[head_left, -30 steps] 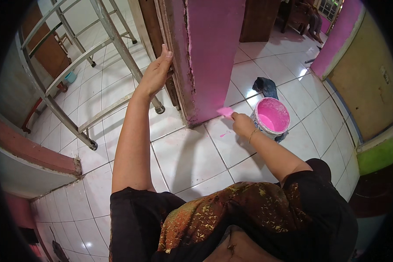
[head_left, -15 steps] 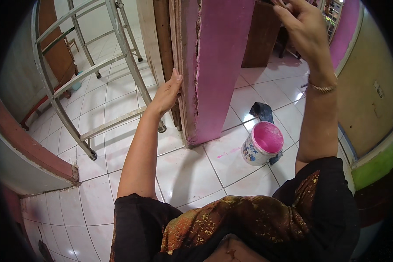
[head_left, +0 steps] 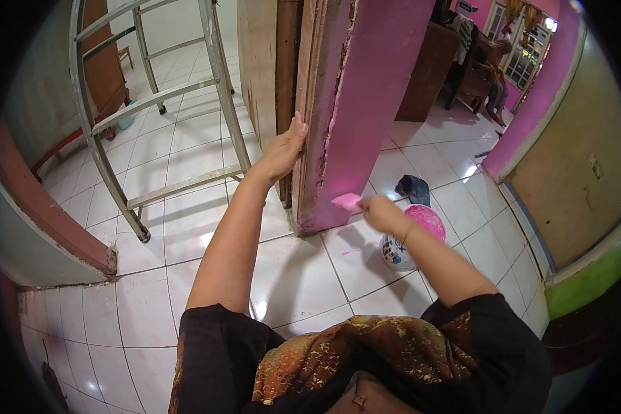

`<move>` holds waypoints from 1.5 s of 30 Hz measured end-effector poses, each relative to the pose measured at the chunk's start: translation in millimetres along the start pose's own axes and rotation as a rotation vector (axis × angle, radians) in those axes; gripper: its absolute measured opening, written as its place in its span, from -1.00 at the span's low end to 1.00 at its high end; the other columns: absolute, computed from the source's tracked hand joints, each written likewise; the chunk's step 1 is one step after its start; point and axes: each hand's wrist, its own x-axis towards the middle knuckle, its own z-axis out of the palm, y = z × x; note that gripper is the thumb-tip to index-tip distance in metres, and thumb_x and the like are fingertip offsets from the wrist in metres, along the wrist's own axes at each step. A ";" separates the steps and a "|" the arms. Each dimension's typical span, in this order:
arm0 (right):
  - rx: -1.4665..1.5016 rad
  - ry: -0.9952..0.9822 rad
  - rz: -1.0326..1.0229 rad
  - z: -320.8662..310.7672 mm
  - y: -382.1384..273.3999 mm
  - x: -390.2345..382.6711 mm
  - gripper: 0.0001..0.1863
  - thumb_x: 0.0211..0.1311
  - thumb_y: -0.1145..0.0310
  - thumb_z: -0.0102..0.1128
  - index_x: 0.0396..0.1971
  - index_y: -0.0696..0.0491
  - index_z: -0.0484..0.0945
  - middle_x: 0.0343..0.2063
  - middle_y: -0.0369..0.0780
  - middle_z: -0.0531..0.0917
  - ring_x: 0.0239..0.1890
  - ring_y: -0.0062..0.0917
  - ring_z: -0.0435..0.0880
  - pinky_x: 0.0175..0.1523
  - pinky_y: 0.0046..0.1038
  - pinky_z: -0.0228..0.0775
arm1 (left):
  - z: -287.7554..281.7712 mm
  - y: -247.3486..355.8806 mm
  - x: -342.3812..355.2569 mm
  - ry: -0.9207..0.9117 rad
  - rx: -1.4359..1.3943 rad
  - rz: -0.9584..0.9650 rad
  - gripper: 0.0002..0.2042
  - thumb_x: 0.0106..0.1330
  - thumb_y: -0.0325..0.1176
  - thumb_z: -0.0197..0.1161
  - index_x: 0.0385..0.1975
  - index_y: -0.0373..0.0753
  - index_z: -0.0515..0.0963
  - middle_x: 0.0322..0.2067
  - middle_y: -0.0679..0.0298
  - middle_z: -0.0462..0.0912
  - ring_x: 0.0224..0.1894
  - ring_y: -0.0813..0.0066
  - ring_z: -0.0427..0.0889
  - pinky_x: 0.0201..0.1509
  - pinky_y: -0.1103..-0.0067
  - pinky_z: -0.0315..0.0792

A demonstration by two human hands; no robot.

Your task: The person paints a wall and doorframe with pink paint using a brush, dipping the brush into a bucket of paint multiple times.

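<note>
The paintbrush (head_left: pixel 346 201) — its bristles loaded with pink — was held low against the pink-painted face of the wooden post (head_left: pixel 366 103), near the bottom where the post met the floor. The right hand (head_left: pixel 381 212) was closed around the brush handle, most of which was hidden inside the fist. Just beside and below that hand stood the paint bucket (head_left: pixel 410 238), open and filled with pink paint, resting on the white floor tiles (head_left: pixel 152 234); a small pink smear showed on the tile between the bucket and the post. A dark cloth (head_left: pixel 412 187) lay on the floor just behind the bucket.

The left hand (head_left: pixel 283 152) was pressed flat against the unpainted, worn edge of the post, fingers extended upward and holding nothing — well apart from the right hand, on the other side of the post.

Farther left stood a metal ladder (head_left: pixel 159 103), its feet on the tiles. In the background on the right, a pink wall (head_left: pixel 531 103) and some dark wooden furniture (head_left: pixel 428 69) were visible.
</note>
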 end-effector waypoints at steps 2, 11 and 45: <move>-0.016 -0.016 0.039 -72.4 -14.2 18.2 -0.74 0.06 0.46 0.08 -0.23 0.15 0.62 -0.47 -0.01 0.64 -0.38 -0.30 0.64 -0.19 -0.34 0.46 | -0.4 9.0 -3.7 -0.027 -0.041 -0.090 -0.19 0.29 0.33 -0.26 0.27 -0.32 0.18 0.23 0.08 0.25 0.29 0.27 0.21 0.38 0.30 0.08; 0.350 0.892 -0.340 -282.7 -49.9 6.0 -0.67 0.24 0.37 0.14 -0.02 0.14 0.55 -0.43 -0.41 0.57 -0.49 -0.76 0.44 -0.37 -0.66 0.34 | -7.7 31.3 -16.4 -0.033 -0.133 -0.188 -0.19 0.28 0.33 -0.19 0.30 -0.28 0.14 0.26 0.11 0.20 0.27 0.27 0.22 0.27 0.34 0.22; 0.400 0.786 0.212 -41.3 13.9 4.6 -0.80 0.24 0.54 -0.08 -0.16 0.17 0.23 -0.36 0.07 0.52 -0.28 -0.01 0.53 -0.17 -0.19 0.34 | -0.4 38.5 -19.9 -0.020 -0.140 -0.180 -0.21 0.29 0.31 -0.19 0.18 -0.39 0.27 0.17 0.02 0.34 0.21 0.25 0.35 0.31 0.34 0.22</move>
